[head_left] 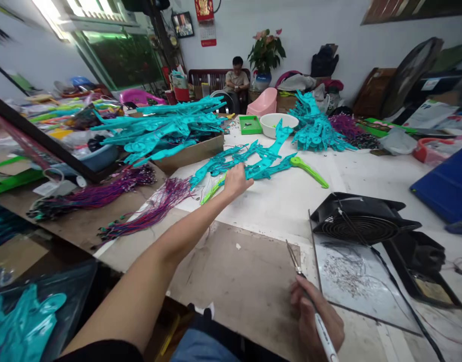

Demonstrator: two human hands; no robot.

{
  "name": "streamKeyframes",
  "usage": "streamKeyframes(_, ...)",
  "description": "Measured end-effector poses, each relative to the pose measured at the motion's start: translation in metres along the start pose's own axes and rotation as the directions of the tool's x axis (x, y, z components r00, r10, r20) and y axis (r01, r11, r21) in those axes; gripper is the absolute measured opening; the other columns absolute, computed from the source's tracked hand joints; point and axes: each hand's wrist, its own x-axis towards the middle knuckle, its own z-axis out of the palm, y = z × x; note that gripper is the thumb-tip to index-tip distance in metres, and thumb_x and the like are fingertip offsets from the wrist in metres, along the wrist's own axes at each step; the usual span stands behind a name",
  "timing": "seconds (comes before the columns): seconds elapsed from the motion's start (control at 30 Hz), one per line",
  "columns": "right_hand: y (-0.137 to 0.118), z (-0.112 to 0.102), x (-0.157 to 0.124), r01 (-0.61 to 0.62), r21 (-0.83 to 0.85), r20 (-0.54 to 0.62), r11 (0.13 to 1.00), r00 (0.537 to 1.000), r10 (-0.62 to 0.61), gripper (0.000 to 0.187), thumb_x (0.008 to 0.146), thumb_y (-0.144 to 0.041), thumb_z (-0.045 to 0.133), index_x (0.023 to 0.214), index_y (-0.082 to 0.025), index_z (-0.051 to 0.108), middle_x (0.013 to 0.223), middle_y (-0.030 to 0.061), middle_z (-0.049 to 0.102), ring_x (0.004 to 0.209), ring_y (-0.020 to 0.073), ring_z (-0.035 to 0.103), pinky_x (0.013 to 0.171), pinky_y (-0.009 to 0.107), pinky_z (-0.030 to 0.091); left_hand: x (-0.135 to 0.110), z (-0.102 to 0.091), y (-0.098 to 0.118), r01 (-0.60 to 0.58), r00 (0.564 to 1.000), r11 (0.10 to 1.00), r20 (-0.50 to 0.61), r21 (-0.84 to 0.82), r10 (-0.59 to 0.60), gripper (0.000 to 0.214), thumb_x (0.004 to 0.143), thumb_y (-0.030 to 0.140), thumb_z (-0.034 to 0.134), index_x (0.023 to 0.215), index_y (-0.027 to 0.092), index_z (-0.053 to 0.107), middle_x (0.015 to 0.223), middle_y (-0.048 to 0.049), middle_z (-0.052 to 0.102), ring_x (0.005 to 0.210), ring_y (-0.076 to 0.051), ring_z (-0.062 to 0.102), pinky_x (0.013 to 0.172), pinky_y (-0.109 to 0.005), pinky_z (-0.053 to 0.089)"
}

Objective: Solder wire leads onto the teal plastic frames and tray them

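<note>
My left hand stretches forward over a loose group of teal plastic parts. Its fingers are curled down onto one of them, though the fingertips are hidden behind the hand. Lime-green arms stick out from the group on both sides. In my right hand, low at the right, is a soldering iron with a white handle and a thin metal tip pointing up and away. The tip is above the brown board, apart from the teal parts.
Left of the parts lie bundles of purple-red wires. Behind them a cardboard box is heaped with teal parts. A black fan stands right, beside a speckled white plate. Further back are a white basin and a seated person.
</note>
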Motion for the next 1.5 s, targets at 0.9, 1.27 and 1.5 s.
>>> streamKeyframes(0.9,0.017,0.023,0.042,0.534,-0.193,0.512,0.823,0.77,-0.38,0.031,0.09,-0.026,0.064,0.121,-0.022,0.061,0.111,0.008,0.072,0.11,0.0264,0.066,0.104,0.048,0.049,-0.294,-0.03,-0.068,-0.062,0.995,0.846,-0.101,-0.53,0.01,0.024,0.092,0.024,0.051,0.113,0.017,0.06,0.116,-0.0116,0.066,0.111,-0.022,0.061,0.097,-0.038,0.05)
streamKeyframes(1.27,0.013,0.01,0.041,0.394,-0.231,0.554,0.89,0.805,-0.212,0.029,0.091,-0.024,0.059,0.12,-0.023,0.061,0.116,0.0083,0.069,0.111,0.0252,0.066,0.098,0.043,0.054,-0.246,-0.014,-0.079,-0.237,0.929,0.868,0.161,-0.437,0.334,0.023,0.078,0.023,0.067,0.101,0.019,0.07,0.121,-0.0098,0.063,0.116,-0.028,0.052,0.104,-0.045,0.041)
streamKeyframes(1.5,0.013,0.004,0.038,0.344,-0.185,0.522,0.921,0.828,-0.205,0.03,0.09,-0.024,0.06,0.12,-0.023,0.062,0.118,0.0081,0.069,0.112,0.0232,0.066,0.098,0.038,0.055,-0.242,-0.019,-0.076,-0.123,0.946,0.865,0.205,-0.487,0.25,0.011,0.082,0.024,0.058,0.083,0.018,0.067,0.077,-0.0025,0.065,0.074,-0.016,0.058,0.07,-0.029,0.046)
